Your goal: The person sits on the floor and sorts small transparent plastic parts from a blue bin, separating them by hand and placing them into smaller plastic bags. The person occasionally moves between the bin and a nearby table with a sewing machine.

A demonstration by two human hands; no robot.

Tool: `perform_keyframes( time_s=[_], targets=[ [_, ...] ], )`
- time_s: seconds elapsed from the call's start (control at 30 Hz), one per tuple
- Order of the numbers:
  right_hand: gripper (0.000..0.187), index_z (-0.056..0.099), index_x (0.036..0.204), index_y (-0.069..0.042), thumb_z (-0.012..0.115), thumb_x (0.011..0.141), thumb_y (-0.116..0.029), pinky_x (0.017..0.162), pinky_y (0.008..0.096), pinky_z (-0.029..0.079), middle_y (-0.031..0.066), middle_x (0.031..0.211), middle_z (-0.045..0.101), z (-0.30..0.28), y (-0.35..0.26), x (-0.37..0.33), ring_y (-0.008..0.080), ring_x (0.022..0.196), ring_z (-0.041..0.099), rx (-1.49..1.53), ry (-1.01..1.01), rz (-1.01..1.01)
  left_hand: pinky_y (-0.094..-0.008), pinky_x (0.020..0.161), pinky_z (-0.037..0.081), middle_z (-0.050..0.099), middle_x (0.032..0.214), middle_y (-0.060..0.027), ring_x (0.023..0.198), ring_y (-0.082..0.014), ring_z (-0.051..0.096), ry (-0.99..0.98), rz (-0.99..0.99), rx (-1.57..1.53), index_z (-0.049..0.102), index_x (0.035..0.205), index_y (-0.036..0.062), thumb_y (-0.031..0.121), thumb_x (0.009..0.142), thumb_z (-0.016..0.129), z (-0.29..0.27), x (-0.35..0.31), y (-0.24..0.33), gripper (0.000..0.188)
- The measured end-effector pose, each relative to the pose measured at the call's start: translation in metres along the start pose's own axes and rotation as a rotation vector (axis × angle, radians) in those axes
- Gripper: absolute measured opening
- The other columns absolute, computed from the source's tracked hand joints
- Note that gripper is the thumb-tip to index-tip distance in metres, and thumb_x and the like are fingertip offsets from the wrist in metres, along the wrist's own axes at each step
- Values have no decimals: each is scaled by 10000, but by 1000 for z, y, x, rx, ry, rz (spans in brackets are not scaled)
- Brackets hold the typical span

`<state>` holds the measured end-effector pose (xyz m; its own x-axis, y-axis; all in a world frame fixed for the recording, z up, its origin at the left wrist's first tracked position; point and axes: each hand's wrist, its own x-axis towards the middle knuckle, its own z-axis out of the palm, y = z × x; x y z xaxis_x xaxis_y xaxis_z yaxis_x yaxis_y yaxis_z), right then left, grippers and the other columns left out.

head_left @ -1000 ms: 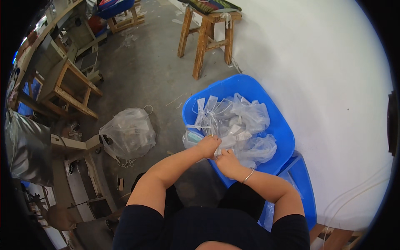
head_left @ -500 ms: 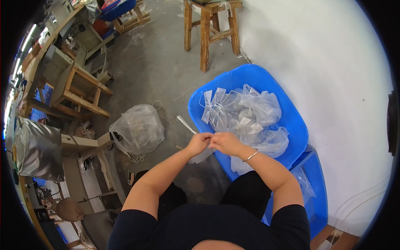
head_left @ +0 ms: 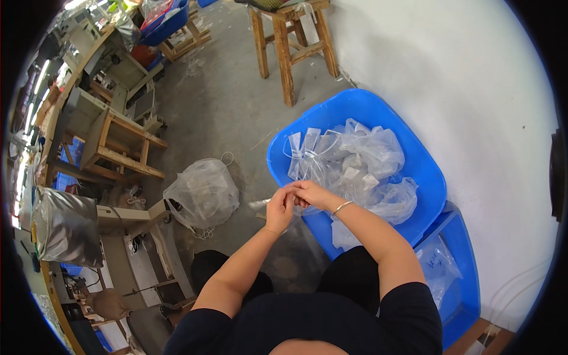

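Note:
My left hand (head_left: 280,208) and my right hand (head_left: 312,194) meet just over the near left rim of a blue tub (head_left: 427,177). Both have curled fingers, closed on a thin clear plastic strip (head_left: 258,205) whose pale end pokes out to the left of my left hand. Between the fingers the rest of it is hidden. Inside the tub lies a heap of clear plastic bags (head_left: 378,152), and at its left side sit several flat clear pieces with white edging (head_left: 310,145).
A filled translucent bag (head_left: 204,192) stands on the floor at the left. A second blue tub (head_left: 467,284) with a clear bag (head_left: 436,266) is at the right. Beyond is a wooden stool (head_left: 287,59); workbenches (head_left: 124,130) line the left, and a white wall (head_left: 491,106) the right.
The strip's end has swung from pointing up and away to lying lower at the left. My left hand has turned more upright, and my right fingers have moved over its fingertips.

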<state>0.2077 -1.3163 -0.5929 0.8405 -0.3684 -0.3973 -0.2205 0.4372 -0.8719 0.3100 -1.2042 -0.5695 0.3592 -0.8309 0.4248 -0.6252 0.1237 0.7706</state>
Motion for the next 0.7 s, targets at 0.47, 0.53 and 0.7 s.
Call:
perform_keyframes(
  time_s=[0.47,0.53,0.7],
  targets=[
    [87,549,789,-57,569,830,-132,543,410,488,126,672,618,1,6,-8,316,624,617,-1083,326,-747,-272,745,509,499,1173,-121,907,-209,627,-69,-684,-687,429,1245,4,-26,842,540,-8,-5,14,419],
    [92,533,811,-65,555,841,-149,560,427,487,127,696,620,10,7,-12,329,652,617,-1033,385,-758,-267,751,514,538,1136,-113,914,-213,627,-133,-1198,-1151,461,1220,-5,0,874,534,-23,3,-9,354],
    [81,540,881,-86,539,853,-162,614,436,489,128,767,618,3,10,-7,327,712,618,-965,391,-762,-305,689,515,654,795,-103,769,-218,632,-382,-822,-368,662,880,15,185,877,605,-23,17,-25,180]
  ],
)
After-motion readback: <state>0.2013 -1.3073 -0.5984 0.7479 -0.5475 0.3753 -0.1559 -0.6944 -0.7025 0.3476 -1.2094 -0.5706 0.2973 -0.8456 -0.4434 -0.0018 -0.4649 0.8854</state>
